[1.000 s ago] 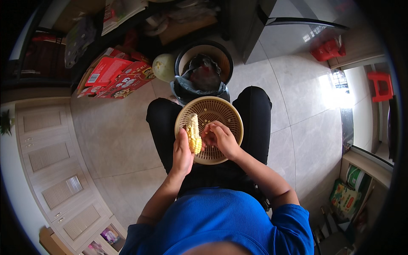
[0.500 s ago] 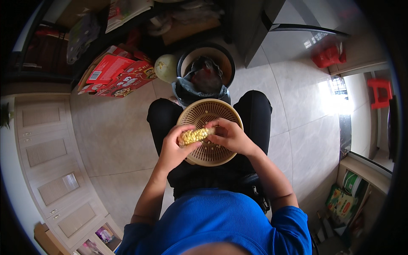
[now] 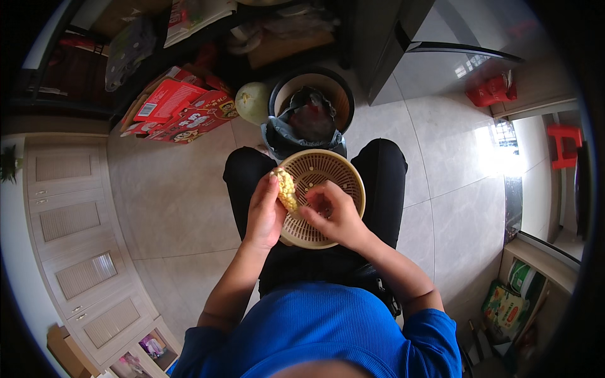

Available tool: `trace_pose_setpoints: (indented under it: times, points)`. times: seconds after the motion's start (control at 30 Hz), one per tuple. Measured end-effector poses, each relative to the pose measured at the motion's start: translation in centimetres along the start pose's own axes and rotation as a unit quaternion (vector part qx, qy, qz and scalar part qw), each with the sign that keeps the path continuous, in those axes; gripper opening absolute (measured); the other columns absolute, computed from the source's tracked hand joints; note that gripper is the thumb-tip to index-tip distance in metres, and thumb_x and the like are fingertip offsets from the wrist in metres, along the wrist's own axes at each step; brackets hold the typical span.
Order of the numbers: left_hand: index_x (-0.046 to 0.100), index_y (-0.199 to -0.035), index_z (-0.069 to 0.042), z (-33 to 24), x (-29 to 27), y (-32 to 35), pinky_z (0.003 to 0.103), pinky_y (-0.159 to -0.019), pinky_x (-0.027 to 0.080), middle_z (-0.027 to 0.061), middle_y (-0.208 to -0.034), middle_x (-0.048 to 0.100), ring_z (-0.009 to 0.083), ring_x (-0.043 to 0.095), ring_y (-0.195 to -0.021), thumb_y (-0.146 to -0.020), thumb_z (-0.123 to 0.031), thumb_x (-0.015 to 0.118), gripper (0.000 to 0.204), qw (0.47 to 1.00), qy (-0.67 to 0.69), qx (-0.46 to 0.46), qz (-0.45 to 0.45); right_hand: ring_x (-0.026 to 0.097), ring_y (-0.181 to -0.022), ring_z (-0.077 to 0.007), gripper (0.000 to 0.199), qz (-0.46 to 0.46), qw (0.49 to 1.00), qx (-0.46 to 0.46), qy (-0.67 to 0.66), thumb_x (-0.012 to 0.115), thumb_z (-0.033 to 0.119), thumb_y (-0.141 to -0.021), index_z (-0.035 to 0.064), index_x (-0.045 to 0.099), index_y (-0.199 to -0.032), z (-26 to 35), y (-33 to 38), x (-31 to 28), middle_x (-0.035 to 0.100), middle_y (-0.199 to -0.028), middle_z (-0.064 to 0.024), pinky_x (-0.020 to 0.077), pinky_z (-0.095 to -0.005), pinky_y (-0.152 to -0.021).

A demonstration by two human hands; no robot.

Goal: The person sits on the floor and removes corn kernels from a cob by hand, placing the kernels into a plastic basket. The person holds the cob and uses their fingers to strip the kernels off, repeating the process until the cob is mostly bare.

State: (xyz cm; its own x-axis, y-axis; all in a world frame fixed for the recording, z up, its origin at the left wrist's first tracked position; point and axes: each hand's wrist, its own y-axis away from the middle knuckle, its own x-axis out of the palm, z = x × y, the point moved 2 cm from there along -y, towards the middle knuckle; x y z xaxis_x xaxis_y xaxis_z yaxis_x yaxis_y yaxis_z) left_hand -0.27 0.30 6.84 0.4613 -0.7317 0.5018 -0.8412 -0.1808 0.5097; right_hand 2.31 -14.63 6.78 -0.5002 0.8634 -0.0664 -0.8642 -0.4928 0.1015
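Over my lap sits a round tan plastic basket (image 3: pixel 353 178) with slotted sides, and a few pale loose kernels (image 3: pixel 311 168) lie in it. My left hand (image 3: pixel 265 211) is closed round an ear of corn (image 3: pixel 286 188) with yellow kernels, tilted above the basket's left side. Beside the ear's lower end is my right hand (image 3: pixel 337 217), its fingers curled and the thumb apart from them. The thumb tip is close to the cob; whether it touches cannot be told. I see nothing clearly held in that hand, though its palm is partly hidden.
Beyond my knees stands a round bin (image 3: pixel 348 94) with a dark plastic bag (image 3: pixel 283 135) hanging at its front. A pale green round melon or gourd (image 3: pixel 252 103) and a red cardboard box (image 3: pixel 183 113) are to its left. A red stool (image 3: pixel 564 146) shows far right.
The ear has swung from nearly level to steeply tilted in my left hand. My right hand has let go of its end and moved slightly down, with fingers curled. The whole view has shifted slightly.
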Motion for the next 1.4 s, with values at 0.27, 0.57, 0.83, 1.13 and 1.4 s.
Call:
trace_pose_setpoints:
  times: [0.27,0.57,0.83,1.13,1.4]
  points:
    - [0.045,-0.121,-0.004,0.3,-0.9,-0.8,0.030,-0.080,0.044,0.0062,-0.100,0.055,0.0149,0.053,-0.089,-0.094,-0.033,0.040,0.040,0.998,0.043,-0.032,0.041,0.055,-0.069,-0.0075,0.010,0.070,0.995,0.049,-0.050,0.056,0.008,-0.087,-0.0007,0.053,-0.090,0.4,-0.5,0.3,0.055,-0.074,-0.0031,0.0445,-0.0211,-0.061]
    - [0.047,-0.118,-0.002,-0.2,-0.4,-1.5,0.030,-0.091,0.041,0.0073,-0.111,0.054,0.0147,0.052,-0.102,-0.095,-0.024,0.043,0.032,0.999,0.026,-0.017,0.040,0.060,-0.070,-0.0214,0.014,-0.054,0.991,-0.084,0.093,0.066,0.006,-0.075,-0.0002,0.062,-0.087,1.0,-3.9,0.0,0.059,-0.078,-0.0108,0.0474,-0.0280,-0.062]
    - [0.046,-0.116,-0.006,-1.8,-3.1,-3.5,0.033,-0.074,0.048,0.0097,-0.099,0.055,0.0189,0.055,-0.088,-0.094,-0.034,0.042,0.036,0.983,0.137,-0.107,0.061,0.052,-0.062,-0.0054,0.005,-0.026,0.987,0.062,-0.143,0.061,0.004,-0.081,-0.0001,0.064,-0.083,3.5,-10.3,-5.6,0.059,-0.070,-0.0006,0.0433,-0.0183,-0.058]
    - [0.043,-0.121,-0.005,-4.0,-1.5,-6.7,0.034,-0.077,0.049,0.0090,-0.097,0.055,0.0187,0.056,-0.087,-0.094,-0.033,0.041,0.039,0.959,0.220,-0.147,0.104,0.058,-0.092,-0.0257,0.021,0.147,0.796,0.111,0.576,0.059,0.023,-0.075,0.0133,0.065,-0.093,-17.2,-22.2,-3.4,0.061,-0.090,-0.0112,0.0494,-0.0356,-0.075]
    - [0.042,-0.125,-0.008,-4.7,-0.8,-7.7,0.032,-0.074,0.045,0.0063,-0.094,0.054,0.0150,0.052,-0.079,-0.095,-0.041,0.034,0.046,0.964,0.196,-0.135,0.118,0.061,-0.084,-0.0239,0.020,0.057,0.921,-0.019,0.384,0.055,0.010,-0.077,0.0079,0.062,-0.096,-10.3,-19.2,-4.1,0.061,-0.090,-0.0105,0.0494,-0.0349,-0.073]
